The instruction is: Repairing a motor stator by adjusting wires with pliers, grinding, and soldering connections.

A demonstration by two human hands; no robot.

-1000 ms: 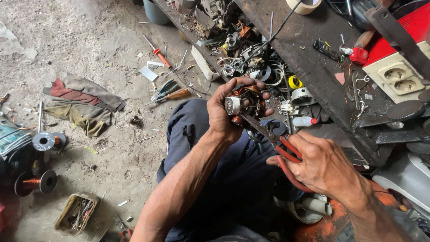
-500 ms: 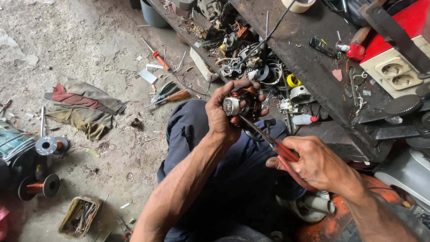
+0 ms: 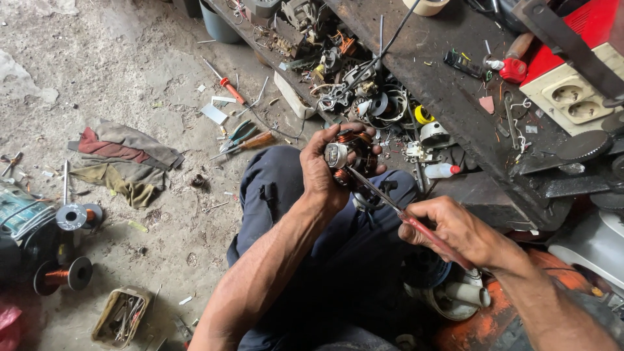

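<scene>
The right hand [image 3: 455, 231] is closed around the red handle of a screwdriver [image 3: 396, 209], whose metal shaft runs up and left to the motor coil [image 3: 351, 156]. The left hand [image 3: 328, 170] is wrapped tight around that coil, holding it above the knees, with copper windings showing between the fingers. Just beyond the coil lies a heap of metal motor parts [image 3: 364, 97] against the dark workbench [image 3: 448, 84]. Left of the coil, pliers [image 3: 237, 135] rest on the floor, a bundle of rags [image 3: 123, 159] further left, and wire spools [image 3: 68, 247] lower left of that.
</scene>
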